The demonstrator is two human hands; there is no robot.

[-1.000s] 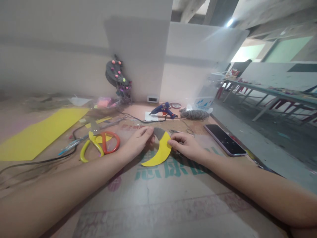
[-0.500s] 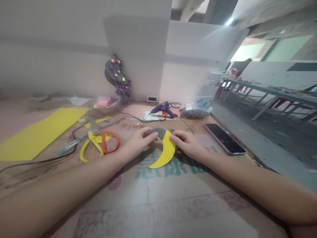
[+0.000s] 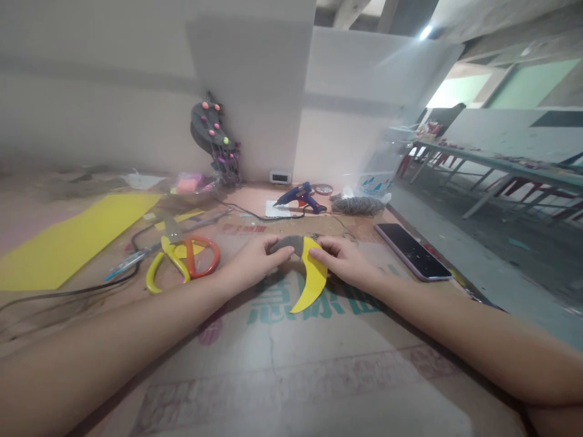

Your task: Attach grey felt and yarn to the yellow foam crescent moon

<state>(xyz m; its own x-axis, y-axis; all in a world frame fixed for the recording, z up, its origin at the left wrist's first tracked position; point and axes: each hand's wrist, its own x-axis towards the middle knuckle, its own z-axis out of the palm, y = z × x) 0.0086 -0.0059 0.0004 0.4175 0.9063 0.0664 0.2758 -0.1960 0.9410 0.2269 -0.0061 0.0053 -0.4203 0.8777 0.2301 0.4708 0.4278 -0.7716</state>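
Note:
A crescent-shaped yellow cutout [image 3: 312,279], its upper left end covered in grey yarn [image 3: 295,244], is held just above the printed board. My left hand [image 3: 262,258] is closed on the grey end, thumb on top. My right hand [image 3: 339,258] pinches the upper yellow part near its outer curve, its thumb lying on the face. The bare yellow tip points down toward me. Fingers beneath the crescent are hidden. Left of my left hand lie scissors [image 3: 203,258] with yellow and orange handles.
Behind my hands are a blue glue gun [image 3: 294,195] with a cord, and a grey yarn bundle [image 3: 357,205]. A phone [image 3: 412,252] lies on the right. Yellow sheet [image 3: 86,243] covers the left side. A decorated grey crescent [image 3: 207,127] leans on the wall.
The crescent has turned slightly, its yellow tip swinging to the right. My right thumb now lies farther over the yellow face. Both hands keep their hold.

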